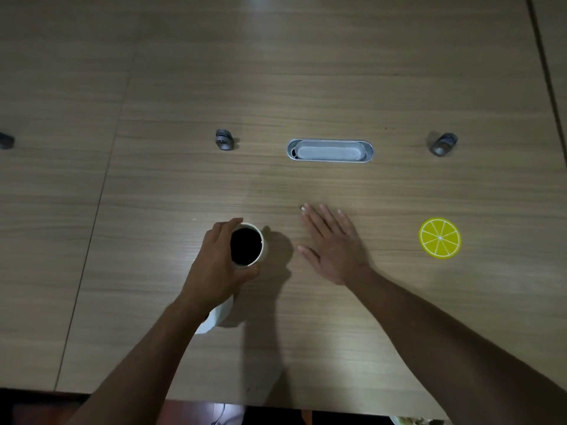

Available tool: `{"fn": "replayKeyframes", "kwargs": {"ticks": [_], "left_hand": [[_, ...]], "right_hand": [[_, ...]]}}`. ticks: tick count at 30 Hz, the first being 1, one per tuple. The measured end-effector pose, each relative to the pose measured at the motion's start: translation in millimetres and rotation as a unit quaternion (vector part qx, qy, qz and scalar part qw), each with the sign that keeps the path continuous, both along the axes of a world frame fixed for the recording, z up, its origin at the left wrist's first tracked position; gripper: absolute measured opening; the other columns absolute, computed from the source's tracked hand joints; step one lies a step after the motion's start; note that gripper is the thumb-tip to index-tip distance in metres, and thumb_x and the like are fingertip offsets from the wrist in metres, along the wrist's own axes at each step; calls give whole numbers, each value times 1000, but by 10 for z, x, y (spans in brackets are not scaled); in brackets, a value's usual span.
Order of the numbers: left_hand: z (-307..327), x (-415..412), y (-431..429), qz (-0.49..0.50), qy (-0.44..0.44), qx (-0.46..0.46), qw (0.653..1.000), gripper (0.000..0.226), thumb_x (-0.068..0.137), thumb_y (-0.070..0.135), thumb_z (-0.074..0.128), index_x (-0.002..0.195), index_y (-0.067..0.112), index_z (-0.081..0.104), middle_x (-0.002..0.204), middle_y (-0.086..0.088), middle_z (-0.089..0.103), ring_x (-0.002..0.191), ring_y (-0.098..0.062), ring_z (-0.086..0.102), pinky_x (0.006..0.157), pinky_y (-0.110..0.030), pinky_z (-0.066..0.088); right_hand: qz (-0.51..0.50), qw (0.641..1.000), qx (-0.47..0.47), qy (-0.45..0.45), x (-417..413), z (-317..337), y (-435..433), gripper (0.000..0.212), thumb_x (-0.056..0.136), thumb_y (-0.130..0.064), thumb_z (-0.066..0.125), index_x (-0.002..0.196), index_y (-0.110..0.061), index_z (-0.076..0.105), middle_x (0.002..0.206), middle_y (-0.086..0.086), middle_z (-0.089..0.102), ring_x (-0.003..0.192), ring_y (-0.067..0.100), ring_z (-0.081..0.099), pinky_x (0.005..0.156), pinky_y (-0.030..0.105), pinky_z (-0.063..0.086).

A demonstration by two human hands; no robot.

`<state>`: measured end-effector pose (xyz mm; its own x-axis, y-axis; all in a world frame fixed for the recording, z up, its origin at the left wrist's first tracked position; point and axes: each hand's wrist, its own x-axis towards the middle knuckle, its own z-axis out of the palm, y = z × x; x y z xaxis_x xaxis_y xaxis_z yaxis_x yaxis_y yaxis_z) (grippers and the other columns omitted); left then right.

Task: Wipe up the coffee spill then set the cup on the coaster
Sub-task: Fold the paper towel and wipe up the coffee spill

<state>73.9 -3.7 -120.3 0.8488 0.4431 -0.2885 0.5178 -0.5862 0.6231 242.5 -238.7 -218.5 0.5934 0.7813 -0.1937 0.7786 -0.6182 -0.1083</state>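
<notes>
A white cup filled with dark coffee stands on the wooden table, left of centre. My left hand grips it from the left side, fingers and thumb curled round its wall. Under my left wrist lies a white tissue, partly hidden. My right hand rests flat on the table to the right of the cup, fingers spread and straight, holding nothing. A round yellow lemon-slice coaster lies farther right, apart from both hands. No spill is plain to see on the wood.
A metal oval cable slot is set into the table beyond my hands. Two small grey metal fittings stand either side of it. A table seam runs down the left. The near table edge lies just below my forearms.
</notes>
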Motion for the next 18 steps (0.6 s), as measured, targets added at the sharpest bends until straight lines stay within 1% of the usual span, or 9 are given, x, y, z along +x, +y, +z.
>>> {"fn": "replayKeyframes", "kwargs": {"ticks": [3, 5, 7, 9, 11, 13, 15, 18], "left_hand": [[-23, 39, -27, -1, 5, -4, 1000, 101, 72, 30, 96, 159, 24, 45, 152, 4, 53, 138, -18, 49, 105, -30, 42], [-33, 79, -58, -5, 6, -6, 1000, 101, 71, 27, 96, 159, 23, 46, 152, 4, 53, 140, -19, 48, 106, -30, 42], [-42, 118, -105, -11, 9, -8, 1000, 102, 71, 26, 95, 160, 24, 45, 153, 5, 53, 141, -18, 47, 106, -30, 42], [-54, 158, -163, -22, 12, -2, 1000, 102, 71, 26, 95, 160, 24, 45, 153, 4, 53, 141, -19, 47, 106, -28, 42], [-61, 204, -233, -45, 15, 11, 999, 102, 72, 28, 94, 161, 23, 44, 153, 2, 53, 141, -21, 48, 106, -29, 45], [-64, 251, -307, -70, 21, 25, 997, 101, 74, 31, 93, 161, 22, 44, 153, 1, 53, 141, -23, 50, 107, -37, 52], [-67, 293, -376, -86, 32, 33, 995, 100, 75, 34, 92, 162, 21, 43, 154, 0, 53, 141, -25, 51, 107, -44, 54], [-87, 331, -469, -104, 43, 45, 993, 100, 77, 38, 91, 163, 20, 42, 156, -2, 53, 141, -27, 52, 105, -48, 56]], "right_hand": [[-66, 998, -1, 1, 296, -21, -7, 85, 113, -68, 23, 180, -19, 7, 190, -3, 7, 176, 27, 9, 140, 57, 14], [-119, 993, 10, -3, 454, -25, -64, 82, 113, -63, 27, 180, -18, 13, 190, -2, 12, 175, 28, 15, 140, 56, 19], [-150, 989, 15, -6, 567, -45, -153, 77, 113, -56, 28, 179, -17, 17, 189, 0, 16, 174, 27, 20, 139, 53, 23], [-152, 988, 12, -11, 615, -63, -236, 74, 114, -49, 27, 179, -15, 19, 189, 3, 18, 173, 26, 24, 138, 51, 26], [-149, 989, 11, -15, 616, -105, -296, 71, 114, -40, 31, 179, -13, 20, 189, 5, 19, 172, 26, 27, 138, 49, 29], [-155, 988, 15, -14, 578, -148, -323, 69, 115, -31, 38, 178, -11, 21, 188, 8, 20, 172, 27, 30, 137, 46, 31], [-162, 986, 22, -19, 510, -186, -356, 69, 113, -24, 47, 177, -8, 24, 187, 11, 24, 170, 29, 34, 135, 46, 35], [-153, 988, 22, -28, 371, -205, -457, 74, 108, -11, 52, 176, -6, 25, 186, 12, 25, 170, 31, 35, 135, 46, 36]]}}
